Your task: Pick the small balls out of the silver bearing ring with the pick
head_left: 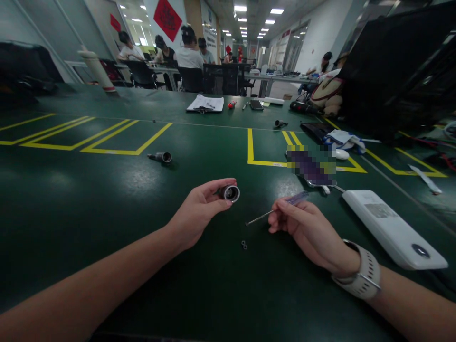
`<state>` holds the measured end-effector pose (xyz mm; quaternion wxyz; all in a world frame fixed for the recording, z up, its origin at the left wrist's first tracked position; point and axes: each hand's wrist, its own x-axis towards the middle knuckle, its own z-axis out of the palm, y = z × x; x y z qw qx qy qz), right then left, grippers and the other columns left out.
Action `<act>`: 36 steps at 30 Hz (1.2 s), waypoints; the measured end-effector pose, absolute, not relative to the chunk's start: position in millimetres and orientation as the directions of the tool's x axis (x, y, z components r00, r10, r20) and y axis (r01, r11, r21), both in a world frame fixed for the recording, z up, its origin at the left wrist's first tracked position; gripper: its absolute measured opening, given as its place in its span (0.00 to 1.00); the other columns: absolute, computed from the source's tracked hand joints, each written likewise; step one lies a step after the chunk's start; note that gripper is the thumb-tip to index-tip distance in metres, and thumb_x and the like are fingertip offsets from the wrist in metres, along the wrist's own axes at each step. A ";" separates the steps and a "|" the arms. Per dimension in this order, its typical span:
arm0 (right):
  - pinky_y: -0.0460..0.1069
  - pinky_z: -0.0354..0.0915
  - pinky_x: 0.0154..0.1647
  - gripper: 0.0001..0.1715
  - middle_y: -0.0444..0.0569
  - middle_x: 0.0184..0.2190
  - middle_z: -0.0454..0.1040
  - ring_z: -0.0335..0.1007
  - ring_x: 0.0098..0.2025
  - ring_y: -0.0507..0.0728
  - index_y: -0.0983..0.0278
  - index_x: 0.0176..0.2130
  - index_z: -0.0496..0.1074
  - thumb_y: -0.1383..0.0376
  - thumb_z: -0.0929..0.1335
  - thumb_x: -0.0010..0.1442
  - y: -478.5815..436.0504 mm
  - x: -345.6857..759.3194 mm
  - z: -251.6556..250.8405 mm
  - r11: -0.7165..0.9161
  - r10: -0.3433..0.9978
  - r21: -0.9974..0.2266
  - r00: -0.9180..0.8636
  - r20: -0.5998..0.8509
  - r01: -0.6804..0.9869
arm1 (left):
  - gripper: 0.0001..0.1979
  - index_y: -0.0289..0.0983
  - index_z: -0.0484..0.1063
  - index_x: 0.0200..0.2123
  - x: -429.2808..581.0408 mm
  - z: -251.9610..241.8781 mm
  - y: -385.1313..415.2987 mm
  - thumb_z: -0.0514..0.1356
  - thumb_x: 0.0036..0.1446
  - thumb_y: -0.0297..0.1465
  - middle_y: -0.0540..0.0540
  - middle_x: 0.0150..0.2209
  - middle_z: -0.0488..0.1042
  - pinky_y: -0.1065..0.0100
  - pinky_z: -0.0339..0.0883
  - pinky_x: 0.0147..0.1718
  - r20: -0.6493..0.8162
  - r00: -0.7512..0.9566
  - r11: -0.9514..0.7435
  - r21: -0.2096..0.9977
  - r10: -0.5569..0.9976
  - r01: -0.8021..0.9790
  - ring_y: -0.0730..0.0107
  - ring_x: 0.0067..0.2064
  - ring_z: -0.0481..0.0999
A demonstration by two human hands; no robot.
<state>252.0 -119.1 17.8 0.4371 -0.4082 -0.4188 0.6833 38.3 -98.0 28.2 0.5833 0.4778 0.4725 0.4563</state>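
Observation:
Between the thumb and fingers of my left hand [199, 209] is a dark cylindrical metal part [231, 193], its round hollow end facing me. My right hand [302, 228] grips a screwdriver [261, 218] by its translucent purple handle. The thin shaft points left and down, with a tiny dark piece at its tip that I cannot make out clearly. The tip is apart from the metal part. Below it, two small dark rings or nuts [244, 245] lie touching on the green table [213, 294].
A similar metal part [160, 157] lies farther left, another [280, 124] at the back. To the right are a phone [309, 167], a white power bank [395, 230] and a cloth [344, 141]. A clipboard [205, 103] lies far back. People sit at tables beyond.

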 end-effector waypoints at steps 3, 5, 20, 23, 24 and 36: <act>0.48 0.70 0.34 0.09 0.47 0.28 0.75 0.73 0.32 0.53 0.64 0.33 0.72 0.60 0.67 0.59 -122.5 250.3 20.5 -0.140 0.970 -0.934 -0.236 -0.063 -0.330 | 0.22 0.39 0.73 0.46 39.7 28.3 -100.2 0.61 0.44 0.21 0.45 0.46 0.77 0.59 0.68 0.50 -0.107 0.140 0.117 0.991 0.984 -0.061 0.61 0.50 0.74; 0.51 0.71 0.38 0.07 0.47 0.32 0.77 0.73 0.36 0.55 0.62 0.36 0.73 0.61 0.66 0.60 -127.1 248.9 21.6 0.021 0.977 -0.955 -0.195 0.082 -0.296 | 0.22 0.39 0.73 0.46 41.4 28.7 -102.3 0.61 0.44 0.21 0.45 0.45 0.77 0.59 0.68 0.50 -0.103 0.148 0.111 0.993 0.984 -0.050 0.61 0.50 0.74; 0.56 0.68 0.48 0.16 0.51 0.45 0.74 0.69 0.49 0.59 0.57 0.49 0.67 0.70 0.63 0.62 -142.9 244.8 22.1 0.614 0.758 -0.732 -0.479 0.443 0.294 | 0.17 0.39 0.74 0.41 46.5 26.8 -109.7 0.62 0.45 0.24 0.46 0.43 0.78 0.60 0.68 0.48 -0.064 0.169 0.070 0.997 0.984 -0.033 0.61 0.47 0.75; 0.57 0.67 0.50 0.18 0.50 0.45 0.74 0.68 0.50 0.59 0.57 0.51 0.66 0.71 0.63 0.61 -144.1 243.4 22.6 0.667 0.711 -0.678 -0.535 0.456 0.310 | 0.14 0.38 0.75 0.39 47.1 27.0 -109.8 0.62 0.46 0.24 0.46 0.41 0.78 0.59 0.67 0.49 -0.066 0.148 0.072 0.997 0.987 -0.037 0.61 0.46 0.76; 0.57 0.67 0.50 0.19 0.50 0.46 0.74 0.68 0.50 0.58 0.57 0.51 0.66 0.71 0.63 0.62 -144.4 242.7 23.5 0.675 0.703 -0.668 -0.550 0.452 0.314 | 0.13 0.37 0.75 0.38 47.5 27.2 -109.7 0.62 0.46 0.24 0.46 0.41 0.78 0.59 0.67 0.49 -0.068 0.140 0.074 0.996 0.988 -0.040 0.62 0.46 0.76; 0.55 0.66 0.52 0.18 0.48 0.46 0.74 0.68 0.51 0.56 0.57 0.50 0.66 0.71 0.64 0.61 -147.1 242.5 21.8 0.666 0.714 -0.677 -0.530 0.458 0.313 | 0.10 0.36 0.75 0.35 47.7 28.2 -108.0 0.60 0.46 0.24 0.45 0.39 0.78 0.58 0.70 0.46 -0.067 0.105 0.072 0.996 0.992 -0.048 0.62 0.44 0.76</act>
